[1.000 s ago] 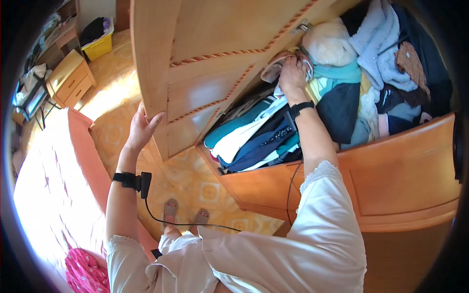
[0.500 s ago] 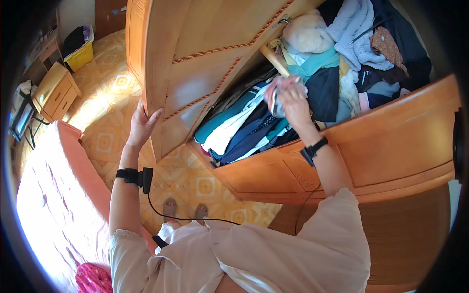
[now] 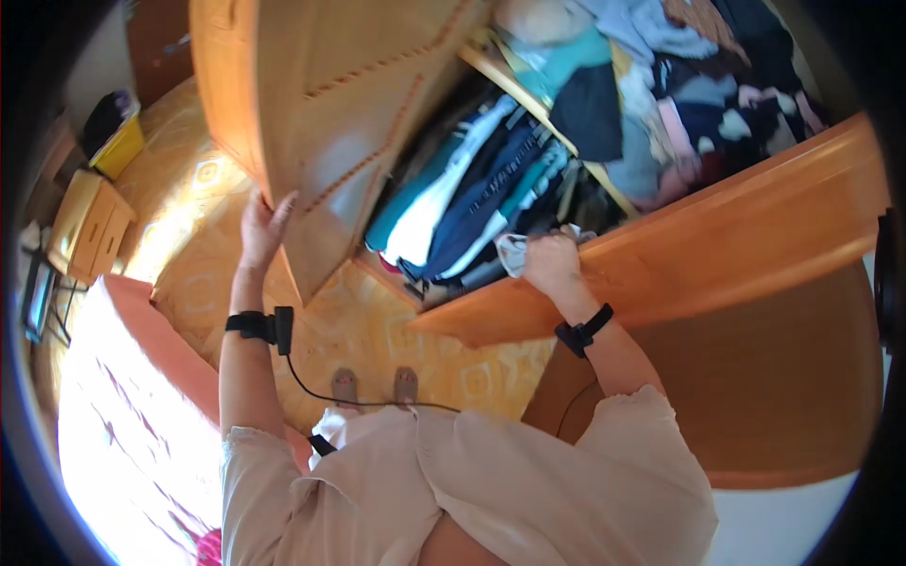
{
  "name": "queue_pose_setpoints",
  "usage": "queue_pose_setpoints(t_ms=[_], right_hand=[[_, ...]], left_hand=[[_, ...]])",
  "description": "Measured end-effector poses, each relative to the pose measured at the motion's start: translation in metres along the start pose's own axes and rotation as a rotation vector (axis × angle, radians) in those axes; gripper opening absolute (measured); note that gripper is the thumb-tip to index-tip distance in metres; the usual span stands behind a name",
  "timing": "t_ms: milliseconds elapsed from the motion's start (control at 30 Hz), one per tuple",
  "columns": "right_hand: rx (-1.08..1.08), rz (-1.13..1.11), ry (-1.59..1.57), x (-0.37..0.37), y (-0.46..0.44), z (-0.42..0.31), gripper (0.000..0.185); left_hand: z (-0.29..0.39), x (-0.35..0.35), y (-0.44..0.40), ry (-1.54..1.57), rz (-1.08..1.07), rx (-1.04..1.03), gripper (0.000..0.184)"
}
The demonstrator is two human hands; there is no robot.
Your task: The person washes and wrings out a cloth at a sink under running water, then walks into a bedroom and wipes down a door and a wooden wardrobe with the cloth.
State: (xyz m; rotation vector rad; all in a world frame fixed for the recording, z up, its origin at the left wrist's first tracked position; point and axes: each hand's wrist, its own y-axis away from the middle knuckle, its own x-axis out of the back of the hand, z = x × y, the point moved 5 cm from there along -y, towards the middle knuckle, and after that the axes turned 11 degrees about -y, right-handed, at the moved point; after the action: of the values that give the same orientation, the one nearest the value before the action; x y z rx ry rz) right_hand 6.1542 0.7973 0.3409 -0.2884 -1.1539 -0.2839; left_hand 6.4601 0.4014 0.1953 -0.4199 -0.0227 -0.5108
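Observation:
My left hand (image 3: 261, 229) grips the lower outer edge of the open wooden wardrobe door (image 3: 330, 123), its thumb on the inner face. My right hand (image 3: 552, 266) is closed around a crumpled light grey-white cloth (image 3: 512, 255), part of which sticks out beside the fingers. That fist is at the upper edge of the orange wooden front panel (image 3: 717, 245). Just beyond it, dark, white and teal clothes (image 3: 453, 208) are packed side by side in the wardrobe. A light wooden divider (image 3: 528, 104) separates them from a heap of mixed clothes (image 3: 698, 113).
At the left lies a bed with a pink-edged cover (image 3: 142, 406). Beyond it stand a small wooden drawer cabinet (image 3: 94, 226) and a yellow bin (image 3: 118, 151) holding dark cloth. A brown wooden surface (image 3: 717, 406) is at the lower right. A cable hangs from my left wrist strap.
My right hand has come down and nearer, with the cloth, from above the clothes to the front panel's edge. The left hand stays on the door. The whole view has shifted.

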Motion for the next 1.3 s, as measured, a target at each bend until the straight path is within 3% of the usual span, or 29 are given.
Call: queue_pose_setpoints(t_ms=[100,300,533,933,1067,1300], right_hand=[[-0.044,-0.134,-0.039,0.032,0.063,-0.034,0.013],[0.023,-0.069,0.007,0.057,0.169,-0.064,0.023],[-0.057,-0.061,-0.18,0.06,0.226,-0.067,0.013],[0.098,0.017,-0.348,0.08,0.231,-0.071,0.019],[0.078,-0.056,-0.372,0.075,0.233,-0.071,0.017],[0.199,0.055,-0.501,0.105,0.227,-0.078,0.017]], left_hand=[[0.02,-0.001,0.004,-0.086,-0.017,0.074,0.038],[0.016,-0.003,0.005,-0.091,0.005,-0.003,0.044],[0.014,-0.001,0.003,-0.163,0.003,0.079,0.04],[0.04,-0.003,0.009,-0.175,0.03,0.045,0.036],[0.027,0.002,0.009,-0.267,0.037,0.043,0.037],[0.026,0.001,0.007,-0.235,0.051,0.087,0.041]])
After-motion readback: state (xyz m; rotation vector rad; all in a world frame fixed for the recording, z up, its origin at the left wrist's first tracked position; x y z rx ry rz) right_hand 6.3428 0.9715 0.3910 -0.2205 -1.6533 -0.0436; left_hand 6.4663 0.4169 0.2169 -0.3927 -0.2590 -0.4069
